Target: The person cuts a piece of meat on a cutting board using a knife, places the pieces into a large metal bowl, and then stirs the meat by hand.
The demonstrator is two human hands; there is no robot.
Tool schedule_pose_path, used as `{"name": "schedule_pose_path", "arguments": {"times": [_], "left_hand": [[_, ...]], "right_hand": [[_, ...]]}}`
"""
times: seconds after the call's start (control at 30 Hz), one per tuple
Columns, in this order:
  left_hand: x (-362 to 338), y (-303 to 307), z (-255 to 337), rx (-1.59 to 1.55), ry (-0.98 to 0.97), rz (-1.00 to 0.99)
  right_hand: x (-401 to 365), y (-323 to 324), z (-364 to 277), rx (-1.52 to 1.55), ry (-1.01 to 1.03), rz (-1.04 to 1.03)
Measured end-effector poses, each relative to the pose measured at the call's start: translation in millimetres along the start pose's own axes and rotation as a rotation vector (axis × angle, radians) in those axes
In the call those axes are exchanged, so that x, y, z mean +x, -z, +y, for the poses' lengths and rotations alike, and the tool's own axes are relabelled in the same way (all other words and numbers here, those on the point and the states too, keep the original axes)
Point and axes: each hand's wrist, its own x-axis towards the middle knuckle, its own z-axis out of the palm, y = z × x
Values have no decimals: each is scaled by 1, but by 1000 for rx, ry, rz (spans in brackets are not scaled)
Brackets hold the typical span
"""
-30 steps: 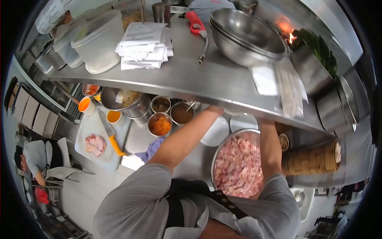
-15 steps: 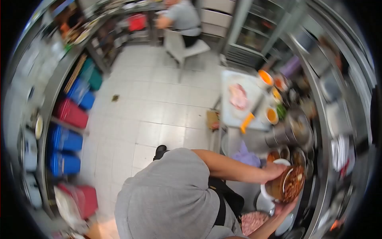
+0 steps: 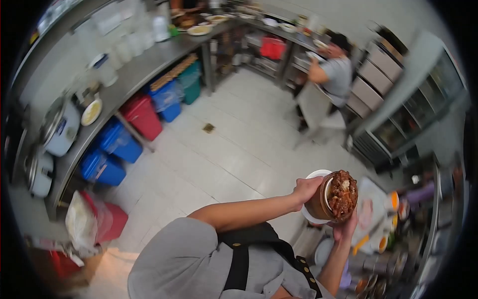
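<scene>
Pot [image 3: 315, 205] | brown food [image 3: 343, 197] on top (white plate [image 3: 309, 215] beneath) | left hand [image 3: 306, 192] grips its left, right hand [image 3: 345, 229] its right

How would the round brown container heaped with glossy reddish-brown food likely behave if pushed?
The round brown container would probably keep its shape: its wall looks undented beside the left hand. Its reddish-brown food rises above the rim, so pieces may spill if tipped. That heap suggests some weight.

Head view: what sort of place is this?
Most likely a restaurant or other commercial kitchen: a long metal counter with a row of bins below, and a glass-doored fridge.
</scene>
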Motion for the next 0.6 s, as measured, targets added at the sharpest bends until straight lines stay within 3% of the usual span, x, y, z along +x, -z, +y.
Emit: {"name": "schedule_pose_path", "arguments": {"times": [0.07, 0.13, 0.2, 0.23, 0.27, 0.4, 0.47, 0.6], "left_hand": [[19, 60, 27, -21, -92, 147], [16, 116, 74, -66, -113, 296], [-7, 156, 126, -122, -155, 335], [9, 186, 133, -111, -139, 501], [-3, 198, 158, 49, -110, 813], [24, 330, 206, -79, -251, 979], [12, 358, 242, -92, -335, 1014], [47, 462, 300, -306, -395, 1327]], "right_hand": [[62, -51, 15, -51, -94, -183], [110, -119, 31, -248, -170, -130], [171, -174, 55, -280, -172, -217], [208, -204, 69, -357, -191, -322], [241, -237, 75, -405, -280, -579], [285, -411, 114, -549, -264, -700], [316, -481, 129, -586, -271, -774], [396, -615, 175, -598, -403, -942]]}}
